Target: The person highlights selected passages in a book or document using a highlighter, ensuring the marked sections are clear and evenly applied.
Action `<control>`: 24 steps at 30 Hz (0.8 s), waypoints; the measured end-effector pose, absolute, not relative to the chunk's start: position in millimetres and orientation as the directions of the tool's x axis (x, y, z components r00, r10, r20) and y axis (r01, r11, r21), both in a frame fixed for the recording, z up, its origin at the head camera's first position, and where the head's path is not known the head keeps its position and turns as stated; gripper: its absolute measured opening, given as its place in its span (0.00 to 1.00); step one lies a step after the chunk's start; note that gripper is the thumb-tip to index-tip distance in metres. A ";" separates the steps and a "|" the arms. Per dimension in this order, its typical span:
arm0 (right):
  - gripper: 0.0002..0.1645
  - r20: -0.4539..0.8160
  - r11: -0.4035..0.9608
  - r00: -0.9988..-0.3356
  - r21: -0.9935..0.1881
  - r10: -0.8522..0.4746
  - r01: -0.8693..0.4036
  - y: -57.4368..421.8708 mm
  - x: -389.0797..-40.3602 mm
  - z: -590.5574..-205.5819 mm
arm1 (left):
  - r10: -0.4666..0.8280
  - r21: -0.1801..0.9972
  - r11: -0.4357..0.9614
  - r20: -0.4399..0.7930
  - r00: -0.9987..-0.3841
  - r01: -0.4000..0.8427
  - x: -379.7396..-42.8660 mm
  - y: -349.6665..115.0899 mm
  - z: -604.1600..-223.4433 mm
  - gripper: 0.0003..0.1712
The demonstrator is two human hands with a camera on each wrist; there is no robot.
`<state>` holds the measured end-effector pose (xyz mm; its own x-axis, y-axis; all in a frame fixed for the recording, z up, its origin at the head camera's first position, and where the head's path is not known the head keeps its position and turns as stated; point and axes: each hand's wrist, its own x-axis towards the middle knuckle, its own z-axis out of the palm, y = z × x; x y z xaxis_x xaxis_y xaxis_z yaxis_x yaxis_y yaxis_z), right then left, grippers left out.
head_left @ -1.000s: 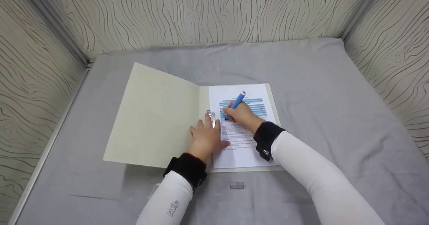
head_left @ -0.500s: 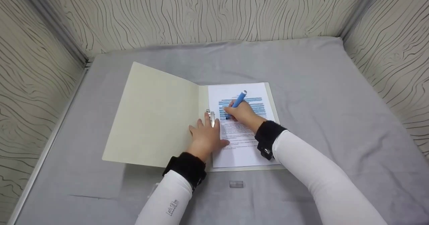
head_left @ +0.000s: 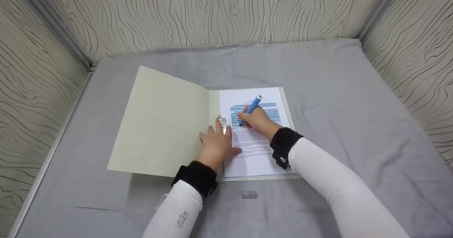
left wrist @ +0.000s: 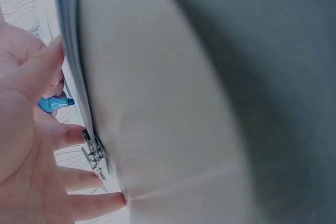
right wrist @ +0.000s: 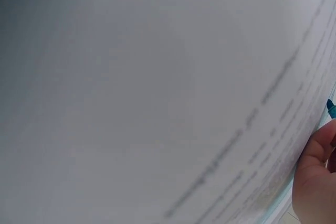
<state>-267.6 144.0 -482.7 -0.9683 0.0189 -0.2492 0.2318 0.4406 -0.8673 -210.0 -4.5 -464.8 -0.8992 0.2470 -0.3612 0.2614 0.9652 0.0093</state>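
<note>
A blue highlighter [head_left: 253, 105] is pinched in my right hand [head_left: 260, 120], its dark blue tip down at the printed page [head_left: 244, 167]. Blue strokes cover the upper lines of text; the lower lines are plain. The page lies in an open cream folder [head_left: 162, 124], whose left cover slants up off the table. My left hand [head_left: 216, 144] rests with spread fingers along the fold, by the metal clip [head_left: 224, 124], its thumb on the page. In the left wrist view the highlighter's tip [left wrist: 69, 102] shows beyond the thumb. The right wrist view shows mostly blurred paper [right wrist: 131, 103].
A small clear cap-like piece [head_left: 249, 194] lies on the grey cloth [head_left: 336, 89] in front of the folder. Another pale object [head_left: 161, 200] is partly hidden by the left forearm. Wood-patterned panels [head_left: 226, 15] stand around the table's back and sides.
The highlighter and right hand have shifted slightly to the right along a line of text. The left hand stays in place on the folder.
</note>
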 end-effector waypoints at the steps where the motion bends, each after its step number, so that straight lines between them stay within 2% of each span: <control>1: 0.14 -0.248 0.441 -0.968 -0.867 0.021 0.232 144.3 -267.6 -482.9 | 0.247 0.008 0.965 -0.362 -0.899 0.262 -210.1 -4.5 -464.7 0.53; 24: 0.12 -0.278 0.456 -0.960 -0.851 0.030 0.260 149.0 -267.4 -481.4 | 0.244 0.015 0.966 -0.365 -0.898 0.257 -208.6 -4.3 -461.3 0.52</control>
<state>-267.4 149.0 -481.4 -0.9602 0.0301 -0.2775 0.2603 0.4558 -0.8512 -208.6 -4.3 -461.3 -0.8985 0.2442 -0.3648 0.2567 0.9664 0.0147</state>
